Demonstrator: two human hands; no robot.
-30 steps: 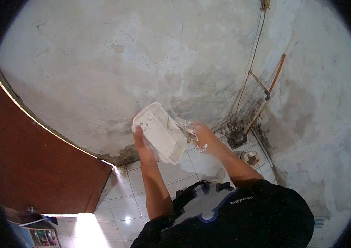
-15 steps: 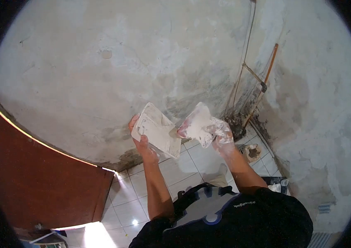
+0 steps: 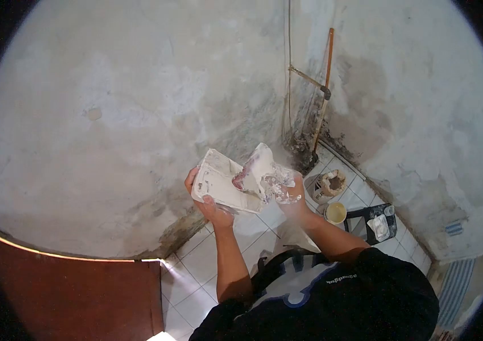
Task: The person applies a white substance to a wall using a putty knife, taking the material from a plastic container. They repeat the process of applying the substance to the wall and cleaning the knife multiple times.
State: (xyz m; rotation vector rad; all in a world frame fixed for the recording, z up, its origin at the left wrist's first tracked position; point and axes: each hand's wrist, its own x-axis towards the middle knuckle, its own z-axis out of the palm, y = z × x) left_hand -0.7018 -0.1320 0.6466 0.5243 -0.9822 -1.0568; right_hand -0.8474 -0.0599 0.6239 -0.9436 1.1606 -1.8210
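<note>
My left hand (image 3: 210,204) is wrapped round the near left side of a white, plaster-smeared tray (image 3: 218,181), with the thumb on its rim. My right hand (image 3: 291,193), coated in white paste, grips a flat piece covered in white paste (image 3: 257,167). That piece has a pinkish left edge and overlaps the right side of the tray. Whether it touches the tray I cannot tell. Paste hides part of the right fingers.
Pipes (image 3: 325,94) run down the wall corner. On the tiled floor stand an open bag (image 3: 330,184), a yellowish cup (image 3: 336,212) and a black stool (image 3: 390,219) bearing a white item. A brown door (image 3: 71,295) is at lower left.
The view has turned rightward, bringing the cup and stool into sight. My right hand has brought the paste-covered piece left, over the tray's edge. My left hand still holds the tray.
</note>
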